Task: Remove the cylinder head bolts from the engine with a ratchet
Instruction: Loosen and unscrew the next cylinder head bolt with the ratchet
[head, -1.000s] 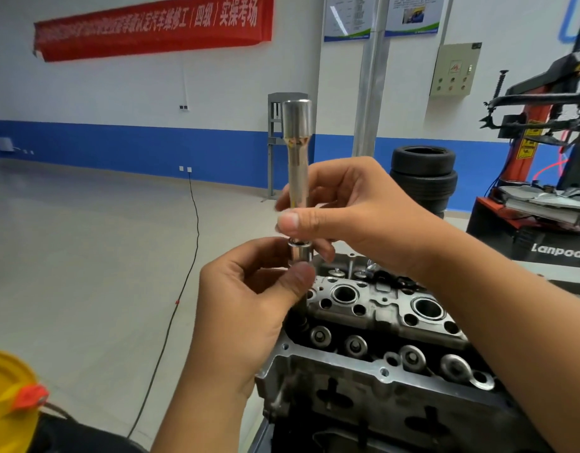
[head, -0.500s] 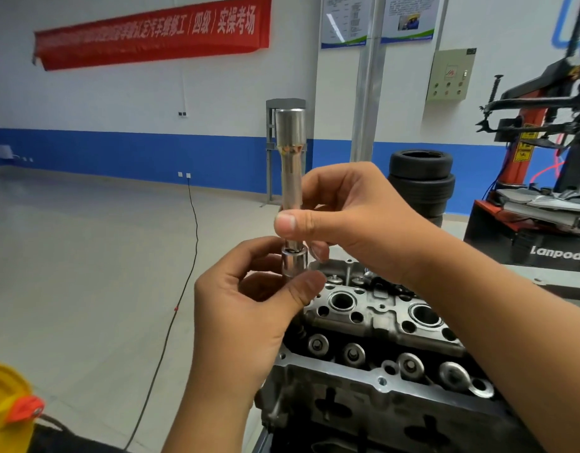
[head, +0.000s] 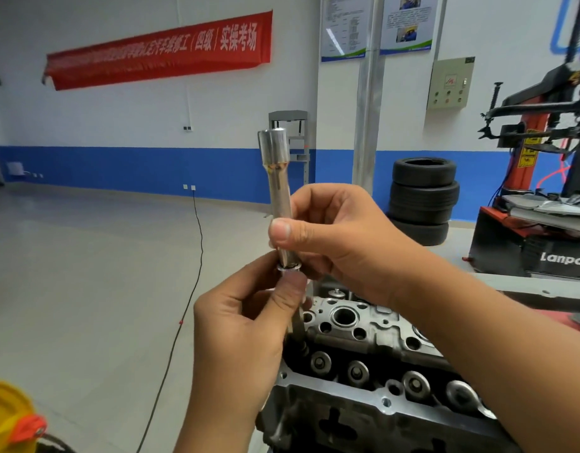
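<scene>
Head view: a long, polished steel socket extension point(head: 279, 191) with a wider cylindrical top is held upright at the centre of the frame, above the 10 o'clock corner of the grey cast-metal cylinder head point(head: 363, 325). Its shaft is pinched between thumb and curled fingers of the right hand point(head: 340, 243), which enters from 4 o'clock with the forearm crossing over the engine. Directly below, at 6 o'clock from that grip, a small shiny flanged bolt head point(head: 289, 267) is met by the shaft's lower end and is pinched by the thumb and forefinger of the left hand point(head: 246, 325), which rises from 6 o'clock with the palm turned inward. Round machined bores and steel valve caps are seen on the head. A stack of black rubber tyres point(head: 422, 197) stands at 2 o'clock.
</scene>
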Demonstrator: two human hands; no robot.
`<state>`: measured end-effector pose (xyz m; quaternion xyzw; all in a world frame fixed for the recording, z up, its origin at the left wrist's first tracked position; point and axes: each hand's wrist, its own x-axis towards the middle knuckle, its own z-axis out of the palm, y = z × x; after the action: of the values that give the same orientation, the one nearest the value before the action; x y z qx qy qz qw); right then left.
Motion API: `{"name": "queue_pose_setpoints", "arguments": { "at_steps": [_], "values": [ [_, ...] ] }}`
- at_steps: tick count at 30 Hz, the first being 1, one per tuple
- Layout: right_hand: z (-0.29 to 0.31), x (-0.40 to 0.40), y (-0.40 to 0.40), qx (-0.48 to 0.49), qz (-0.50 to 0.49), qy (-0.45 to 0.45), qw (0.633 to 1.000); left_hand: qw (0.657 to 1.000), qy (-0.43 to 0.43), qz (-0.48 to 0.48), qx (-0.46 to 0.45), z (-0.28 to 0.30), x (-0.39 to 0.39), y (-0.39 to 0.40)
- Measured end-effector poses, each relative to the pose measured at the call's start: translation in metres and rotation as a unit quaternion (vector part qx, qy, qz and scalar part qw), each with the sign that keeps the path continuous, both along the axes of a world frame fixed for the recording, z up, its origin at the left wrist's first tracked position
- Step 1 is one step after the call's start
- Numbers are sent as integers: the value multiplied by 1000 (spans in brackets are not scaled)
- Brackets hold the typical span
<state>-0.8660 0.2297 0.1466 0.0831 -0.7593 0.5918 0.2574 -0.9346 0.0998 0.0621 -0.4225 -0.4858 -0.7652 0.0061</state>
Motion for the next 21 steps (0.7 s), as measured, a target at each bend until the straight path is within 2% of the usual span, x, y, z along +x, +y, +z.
{"name": "queue_pose_setpoints", "arguments": {
  "at_steps": [4, 7, 12, 17, 21],
  "values": [
    [1, -1, 3, -20, 24, -18, 999, 998, -25, -52, -8, -2, 0, 1],
    [5, 3, 4, -37, 81, -41, 995, 1000, -17, 0, -14, -1, 0, 1],
    [0, 0, -1, -43, 29, -8, 999, 997, -24, 71, -12, -2, -1, 1],
    [3, 0, -4, -28, 8, -8, 1000, 998, -21, -59, -29, 2, 4, 0],
    [5, 3, -3, -29, 37, -25, 999, 999, -8, -16, -41, 2, 3, 1]
  ]
}}
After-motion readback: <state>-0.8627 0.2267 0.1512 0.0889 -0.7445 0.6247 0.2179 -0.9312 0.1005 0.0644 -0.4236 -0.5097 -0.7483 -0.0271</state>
